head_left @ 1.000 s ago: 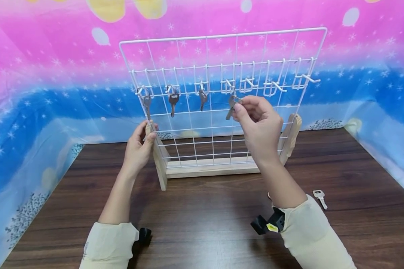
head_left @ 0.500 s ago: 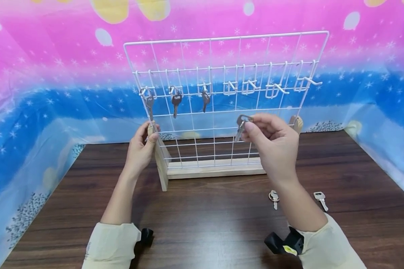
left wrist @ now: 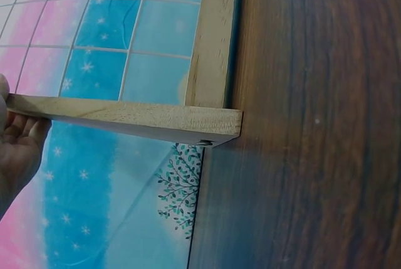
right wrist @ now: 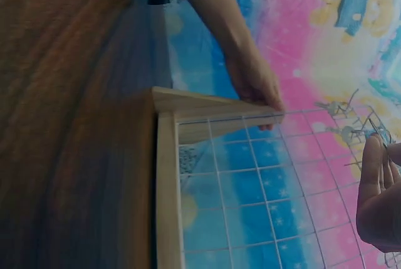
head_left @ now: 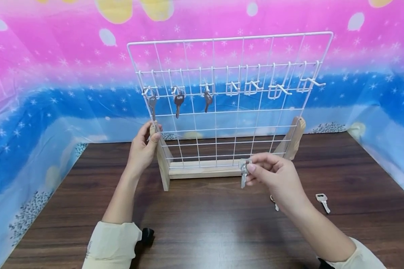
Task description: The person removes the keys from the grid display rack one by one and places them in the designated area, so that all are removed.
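Observation:
In the head view, my left hand (head_left: 144, 147) grips the upper end of the rack's left wooden side piece (head_left: 161, 160). My right hand (head_left: 277, 179) pinches a silver key (head_left: 244, 177) between thumb and fingers, low in front of the rack's wooden base bar. Above stands the white wire grid rack (head_left: 216, 129) with a row of hooks. Three keys hang on its left hooks: a left key (head_left: 153, 106), a second key (head_left: 178, 104) and a third key (head_left: 207, 101). In the left wrist view, fingertips (left wrist: 36, 132) curl under the wooden side piece.
A ringed key (head_left: 275, 204), partly hidden by my right hand, and another key (head_left: 323, 203) lie on the brown table (head_left: 202, 224). Bare hooks (head_left: 279, 89) occupy the grid's right half. A patterned pink and blue cloth (head_left: 54, 74) surrounds the table.
My right hand has brought its key away from the fourth hook, down towards the table and slightly right. That hook now holds nothing. The left hand keeps its grip on the rack.

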Demonstrator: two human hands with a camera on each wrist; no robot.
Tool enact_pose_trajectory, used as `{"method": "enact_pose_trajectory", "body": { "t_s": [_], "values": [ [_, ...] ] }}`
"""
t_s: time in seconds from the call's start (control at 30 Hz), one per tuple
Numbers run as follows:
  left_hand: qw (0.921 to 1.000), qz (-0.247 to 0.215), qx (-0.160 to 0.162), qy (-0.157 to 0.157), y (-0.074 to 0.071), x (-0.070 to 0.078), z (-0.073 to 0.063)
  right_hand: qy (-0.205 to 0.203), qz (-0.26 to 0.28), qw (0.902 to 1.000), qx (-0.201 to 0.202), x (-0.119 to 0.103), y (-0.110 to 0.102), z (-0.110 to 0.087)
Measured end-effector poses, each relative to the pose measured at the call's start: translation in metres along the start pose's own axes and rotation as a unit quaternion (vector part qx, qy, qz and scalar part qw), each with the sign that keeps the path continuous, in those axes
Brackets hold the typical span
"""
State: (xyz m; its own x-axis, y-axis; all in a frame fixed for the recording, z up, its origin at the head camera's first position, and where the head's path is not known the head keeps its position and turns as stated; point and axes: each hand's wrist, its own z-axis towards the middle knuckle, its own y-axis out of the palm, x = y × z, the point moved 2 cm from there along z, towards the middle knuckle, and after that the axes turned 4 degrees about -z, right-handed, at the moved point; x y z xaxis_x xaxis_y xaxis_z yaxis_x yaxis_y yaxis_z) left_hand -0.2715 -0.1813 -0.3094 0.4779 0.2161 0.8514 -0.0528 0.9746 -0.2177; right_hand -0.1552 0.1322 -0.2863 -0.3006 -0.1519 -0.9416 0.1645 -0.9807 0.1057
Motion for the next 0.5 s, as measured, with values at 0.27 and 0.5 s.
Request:
{"method": "enact_pose_trajectory", "body": {
  "t_s": [0.27, 0.5],
  "values": [
    [0.9999, 0.011, -0.006, -0.01, 0.004, 0.025, -0.008, 0.029, -0.039, 0.9988, -0.006, 0.01, -0.013, -0.014],
    [0.9999, 0.004, -0.007, -0.011, 0.005, 0.032, -0.009, 0.092, -0.082, 0.9923, 0.002, 0.033, -0.036, -0.018]
  ]
}}
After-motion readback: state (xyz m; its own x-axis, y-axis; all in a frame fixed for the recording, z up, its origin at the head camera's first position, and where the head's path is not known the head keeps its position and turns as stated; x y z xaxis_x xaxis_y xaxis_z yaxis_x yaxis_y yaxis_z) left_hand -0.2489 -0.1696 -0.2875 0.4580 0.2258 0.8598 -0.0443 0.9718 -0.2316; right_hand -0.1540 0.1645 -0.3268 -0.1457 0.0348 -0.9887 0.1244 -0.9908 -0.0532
